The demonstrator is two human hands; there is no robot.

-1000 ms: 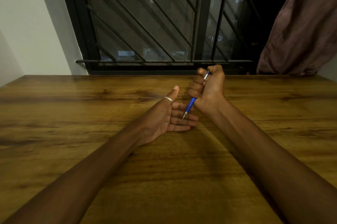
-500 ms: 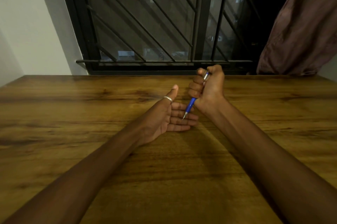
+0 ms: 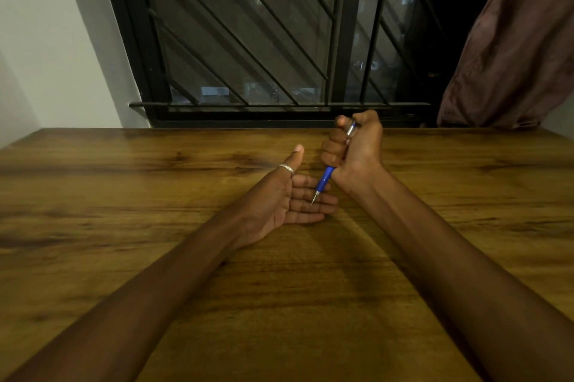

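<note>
Nothing shifted: right grip (image 3: 354, 151) fisted round pen (image 3: 324, 180), barrel mostly hidden; left grip (image 3: 289, 199) flat open, empty.

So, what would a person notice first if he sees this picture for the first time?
Over the wooden table, the right hand grips a blue pen in its fist, tip pointing down at the left hand, which lies open with a silver ring on the thumb. Behind, a black barred window shows night, with a brown curtain at its right.
</note>
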